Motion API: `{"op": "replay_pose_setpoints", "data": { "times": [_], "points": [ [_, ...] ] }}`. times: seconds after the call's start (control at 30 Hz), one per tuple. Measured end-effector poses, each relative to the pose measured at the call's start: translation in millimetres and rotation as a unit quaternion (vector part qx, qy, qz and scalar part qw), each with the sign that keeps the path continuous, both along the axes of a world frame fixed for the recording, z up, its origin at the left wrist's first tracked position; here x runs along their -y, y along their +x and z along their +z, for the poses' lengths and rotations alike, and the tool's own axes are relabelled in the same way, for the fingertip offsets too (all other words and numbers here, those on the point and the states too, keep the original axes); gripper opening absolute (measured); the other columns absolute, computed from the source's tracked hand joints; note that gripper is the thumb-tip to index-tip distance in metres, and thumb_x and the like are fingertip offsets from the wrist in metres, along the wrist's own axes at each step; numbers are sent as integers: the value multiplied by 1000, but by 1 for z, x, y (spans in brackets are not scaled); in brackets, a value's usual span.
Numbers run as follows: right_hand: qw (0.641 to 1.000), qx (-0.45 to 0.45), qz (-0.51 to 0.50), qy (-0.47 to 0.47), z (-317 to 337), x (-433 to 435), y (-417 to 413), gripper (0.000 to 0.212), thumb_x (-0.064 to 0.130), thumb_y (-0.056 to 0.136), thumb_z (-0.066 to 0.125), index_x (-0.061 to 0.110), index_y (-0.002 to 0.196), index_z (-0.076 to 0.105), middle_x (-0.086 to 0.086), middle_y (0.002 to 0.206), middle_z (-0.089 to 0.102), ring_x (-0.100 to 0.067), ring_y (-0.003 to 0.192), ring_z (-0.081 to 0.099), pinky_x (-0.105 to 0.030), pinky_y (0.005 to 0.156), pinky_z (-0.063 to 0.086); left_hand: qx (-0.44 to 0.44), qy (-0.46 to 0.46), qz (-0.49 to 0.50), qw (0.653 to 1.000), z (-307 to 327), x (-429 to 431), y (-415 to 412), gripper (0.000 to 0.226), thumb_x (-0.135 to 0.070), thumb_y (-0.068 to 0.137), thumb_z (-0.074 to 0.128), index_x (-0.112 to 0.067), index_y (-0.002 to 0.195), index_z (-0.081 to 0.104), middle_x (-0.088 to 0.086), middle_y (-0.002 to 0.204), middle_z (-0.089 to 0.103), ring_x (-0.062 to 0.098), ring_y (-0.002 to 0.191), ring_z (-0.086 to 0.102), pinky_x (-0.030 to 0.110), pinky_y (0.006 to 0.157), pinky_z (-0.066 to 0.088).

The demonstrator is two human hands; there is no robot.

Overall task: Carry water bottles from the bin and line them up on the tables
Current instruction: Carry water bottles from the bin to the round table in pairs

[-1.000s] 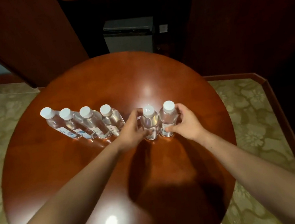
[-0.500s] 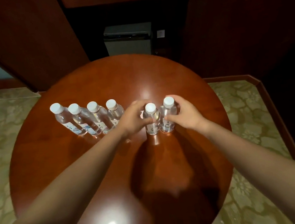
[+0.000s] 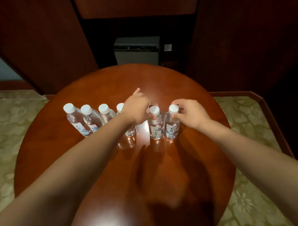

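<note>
Water bottles (image 3: 106, 117), six in all, stand upright a little beyond the middle of the round wooden table (image 3: 158, 77), the largest thing before us and glossy enough to mirror the lamp glare. Our left forearm (image 3: 93, 155) comes in from the near left and passes low over the right end of the row of four (image 3: 92, 121), hiding much of the fourth bottle (image 3: 130, 131).

Our left hand (image 3: 137, 107) sits at the neck of the fifth bottle (image 3: 155, 126) with its fingers bent down. We cannot tell whether they clasp it or only touch it. Our right hand (image 3: 192, 114) pinches the sixth bottle (image 3: 172, 128) just under its cap. These two bottles stand side by side, almost touching, with a gap between them and the fourth bottle.

We judge the main risk to be the left wrist. Drawing it back low could clip the fourth bottle and topple it into its neighbours, which stand close enough to fall in turn. Pushing the pair leftward from the white caps (image 3: 154, 110) would tip them rather than slide them, since the grip is high and the bases are narrow. On so slick a top, a nudged bottle could also skate out of line.
</note>
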State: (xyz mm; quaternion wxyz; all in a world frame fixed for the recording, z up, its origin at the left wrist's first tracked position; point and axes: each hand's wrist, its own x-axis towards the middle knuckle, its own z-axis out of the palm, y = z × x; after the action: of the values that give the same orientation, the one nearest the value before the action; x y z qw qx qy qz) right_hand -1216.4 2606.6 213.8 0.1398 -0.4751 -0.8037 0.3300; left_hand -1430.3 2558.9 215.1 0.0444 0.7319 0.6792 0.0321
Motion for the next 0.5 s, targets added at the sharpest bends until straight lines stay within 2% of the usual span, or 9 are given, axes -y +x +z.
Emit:
{"op": "replay_pose_setpoints", "data": {
  "times": [0.23, 0.37, 0.5],
  "points": [
    [1000, -13, 16, 0, -2, -1, -21, 17, 16, 76, 74, 25, 90, 69, 6, 89, 74, -16, 87, 69, -44, 80, 56, -32, -16, 14, 999, 3, -1, -20, 32, -48, 80, 66, -22, 97, 73, -9, 104, 70, 14, 114, 51, 42, 120, -8],
    [1000, 0, 27, 10, 0, -2, -36, 15, 19, 77, 75, 24, 90, 70, 5, 87, 74, -17, 84, 69, -43, 77, 56, -50, -35, 26, 998, 10, 0, -27, 37, -54, 82, 65, -22, 101, 72, -8, 112, 69, 15, 123, 48, 43, 120, -9],
    [999, -3, 34, 15, 0, -1, -49, 15, 21, 75, 77, 23, 87, 69, 6, 85, 74, -18, 83, 69, -43, 76, 56, -59, -38, 41, 997, 13, 3, -36, 37, -52, 83, 65, -20, 99, 72, -6, 117, 68, 17, 123, 48, 45, 120, -7]
  ]
}}
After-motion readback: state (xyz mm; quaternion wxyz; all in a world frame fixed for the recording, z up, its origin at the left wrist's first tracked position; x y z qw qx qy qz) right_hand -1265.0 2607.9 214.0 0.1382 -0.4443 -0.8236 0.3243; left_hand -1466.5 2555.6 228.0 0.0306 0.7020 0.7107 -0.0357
